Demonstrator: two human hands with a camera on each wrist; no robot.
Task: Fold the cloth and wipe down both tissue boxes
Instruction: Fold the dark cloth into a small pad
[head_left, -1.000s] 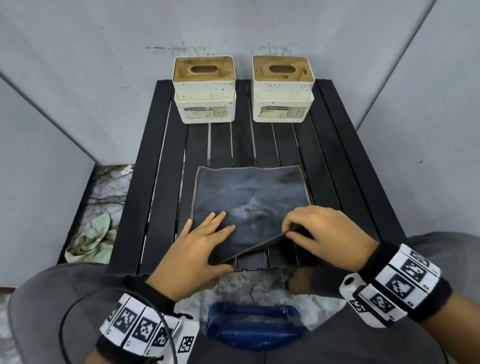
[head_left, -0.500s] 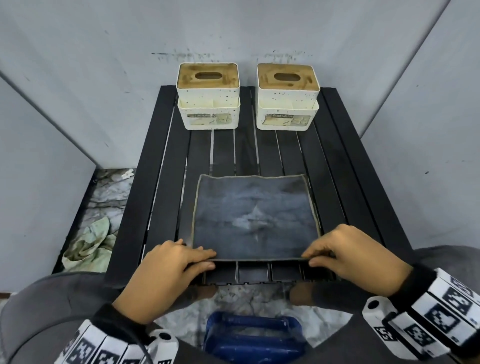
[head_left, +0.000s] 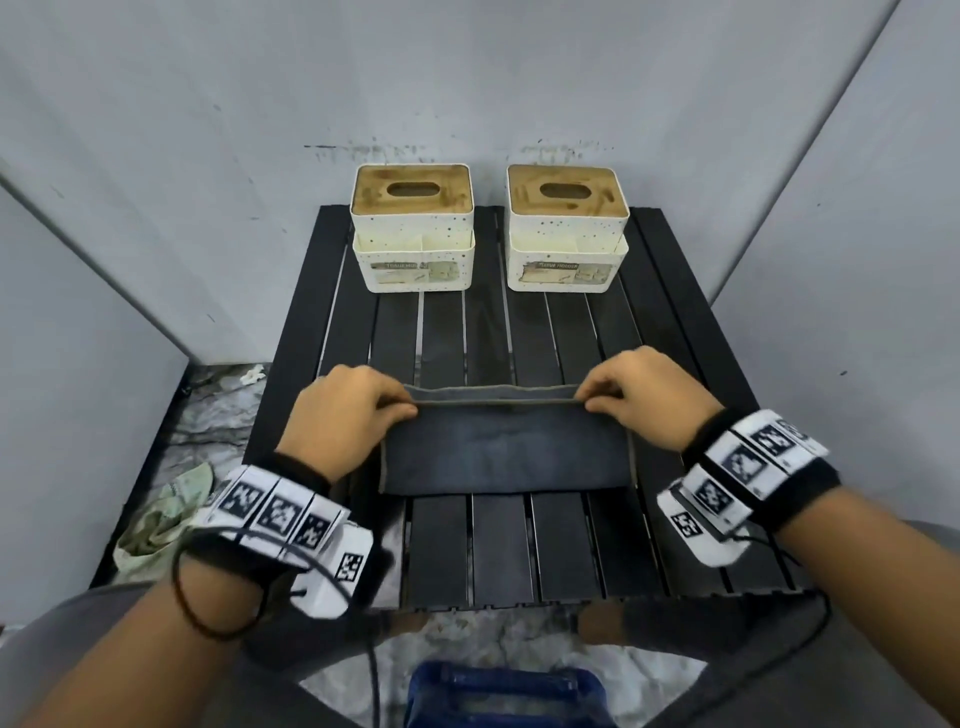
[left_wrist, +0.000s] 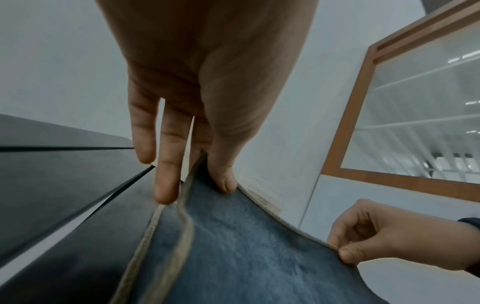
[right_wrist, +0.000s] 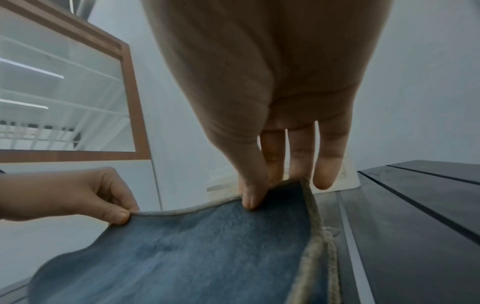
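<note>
A dark blue-grey cloth (head_left: 506, 449) with a tan hem lies folded in half on the black slatted table (head_left: 519, 545). My left hand (head_left: 358, 410) pinches the top layer's left corner, thumb on the cloth (left_wrist: 233, 246). My right hand (head_left: 631, 397) pinches the right corner the same way, shown in the right wrist view on the cloth (right_wrist: 207, 242). The held edge sits just short of the lower layer's far edge. Two white speckled tissue boxes with wooden lids, the left box (head_left: 413, 228) and the right box (head_left: 567, 228), stand side by side at the table's far end.
Grey walls close in behind and on both sides of the table. A crumpled pale green rag (head_left: 161, 519) lies on the floor at the left. A blue object (head_left: 504, 693) sits on the floor below the table's near edge.
Both hands took the cloth's near edge by its corners and carried it away from me over the far half, folding the cloth in two.
</note>
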